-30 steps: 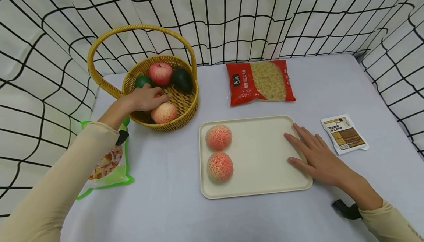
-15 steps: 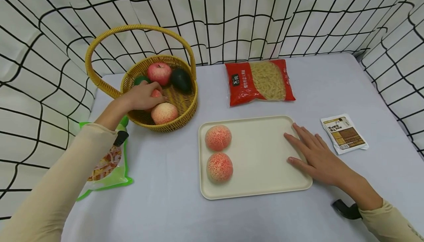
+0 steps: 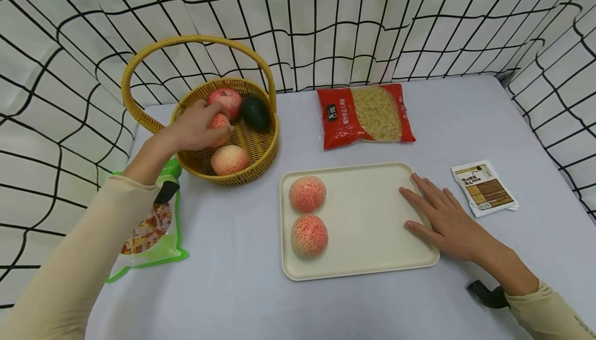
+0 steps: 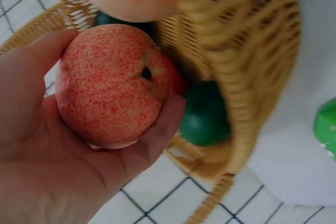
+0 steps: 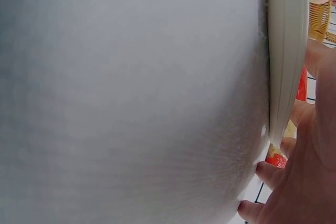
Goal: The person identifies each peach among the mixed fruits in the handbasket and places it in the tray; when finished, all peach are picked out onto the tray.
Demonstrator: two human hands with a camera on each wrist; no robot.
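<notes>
My left hand (image 3: 197, 127) grips a speckled red peach (image 4: 107, 85) over the wicker basket (image 3: 253, 172), thumb and fingers curled round it. A paler peach (image 3: 229, 160), a red apple (image 3: 226, 101) and a dark green avocado (image 3: 255, 113) lie in the basket. A round green fruit (image 4: 206, 114) shows in the left wrist view; in the head view the hand hides it. My right hand (image 3: 449, 221) rests with spread, straight fingers on the right rim of the cream tray (image 3: 368, 216). Two peaches, an upper one (image 3: 307, 193) and a lower one (image 3: 309, 234), sit at the tray's left side.
A red bag of pasta (image 3: 368, 115) lies behind the tray. To the right is a small white and brown packet (image 3: 484, 187). A green food bag (image 3: 158, 234) lies partly under the left forearm. Black wire grid (image 3: 316, 29) walls in the table.
My left hand has closed round the peach and raised it a little, up and away from the paler peach. The right hand stays in place on the tray.
</notes>
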